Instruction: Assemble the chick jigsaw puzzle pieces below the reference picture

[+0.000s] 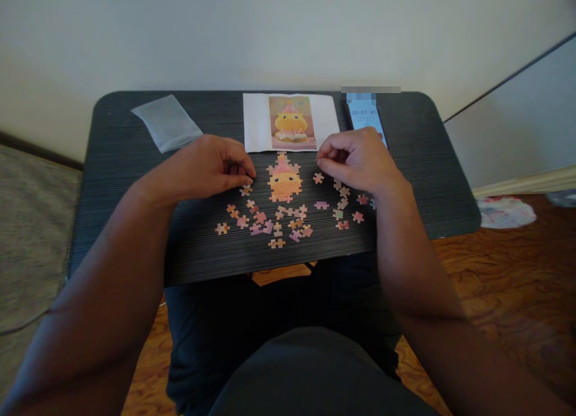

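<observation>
A partly joined jigsaw puzzle (285,182) lies mid-table, showing a yellow face with a pink top. To its left, my left hand (218,167) has its fingers curled in, thumb close to the index fingertip. A loose puzzle piece (245,189) is right under that thumb; whether they touch is unclear. My right hand (353,158) is closed in a pinch by the lower right corner of the picture sheet (258,122). Just below its fingertips rests another puzzle piece (318,177). What either hand pinches, if anything, is hidden. Several loose pieces (278,230) are spread nearer me.
A clear plastic bag (168,123) lies at the table's back left. At the back right, a phone (365,113) displays a timer, partly behind my right hand. The dark table (432,164) stands against a pale wall. More loose pieces (342,225) lie beside my right forearm.
</observation>
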Available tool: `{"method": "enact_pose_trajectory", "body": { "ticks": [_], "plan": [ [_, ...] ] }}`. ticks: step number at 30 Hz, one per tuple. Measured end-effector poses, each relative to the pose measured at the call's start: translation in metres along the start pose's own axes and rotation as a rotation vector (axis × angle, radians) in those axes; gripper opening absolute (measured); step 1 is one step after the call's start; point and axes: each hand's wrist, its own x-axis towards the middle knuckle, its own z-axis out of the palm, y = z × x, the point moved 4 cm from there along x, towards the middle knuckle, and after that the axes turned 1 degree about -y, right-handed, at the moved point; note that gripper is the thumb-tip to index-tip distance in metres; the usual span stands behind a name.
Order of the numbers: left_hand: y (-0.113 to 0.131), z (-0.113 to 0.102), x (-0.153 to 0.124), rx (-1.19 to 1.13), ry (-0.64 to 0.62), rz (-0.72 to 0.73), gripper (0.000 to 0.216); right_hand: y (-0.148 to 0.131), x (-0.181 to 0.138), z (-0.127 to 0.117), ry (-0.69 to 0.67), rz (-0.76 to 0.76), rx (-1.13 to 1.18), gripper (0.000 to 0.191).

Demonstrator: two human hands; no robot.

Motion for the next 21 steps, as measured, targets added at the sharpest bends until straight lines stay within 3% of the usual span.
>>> {"method": "enact_pose_trajectory", "body": {
  "ticks": [8, 21],
  "plan": [
    [0.0021, -0.0006, 0.0023, -0.013, 0.061, -0.044, 0.027, 0.0031, 0.0006, -0.0005, 0.06, -0.028, -0.025, 0.006],
    [-0.0006, -0.0026, 0.0018, 0.027, 0.203, -0.038, 0.023, 0.0012, 0.0017, -0.0007, 0.033, -0.005, -0.042, 0.005]
  ]
}}
